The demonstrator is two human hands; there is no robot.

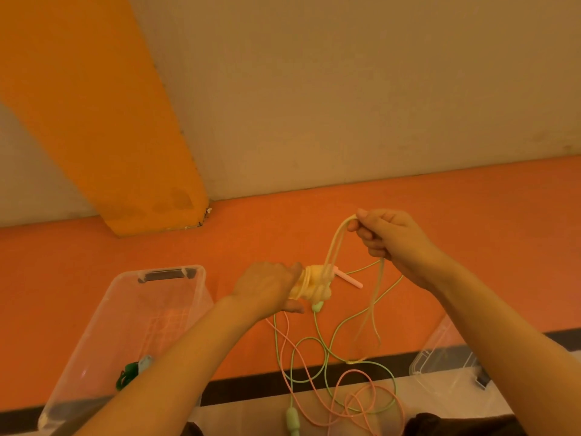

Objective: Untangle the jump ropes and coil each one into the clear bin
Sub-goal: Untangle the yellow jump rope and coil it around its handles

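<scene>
A yellow jump rope is wound in a tight bundle, one loop rising from it. Green rope and pink rope lie loosely intertwined below. The clear bin stands left, holding what appears to be a dark green coil.

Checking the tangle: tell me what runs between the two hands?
Head view: doubled yellow rope spans from left hand to right hand.

Bin left of ropes
</scene>
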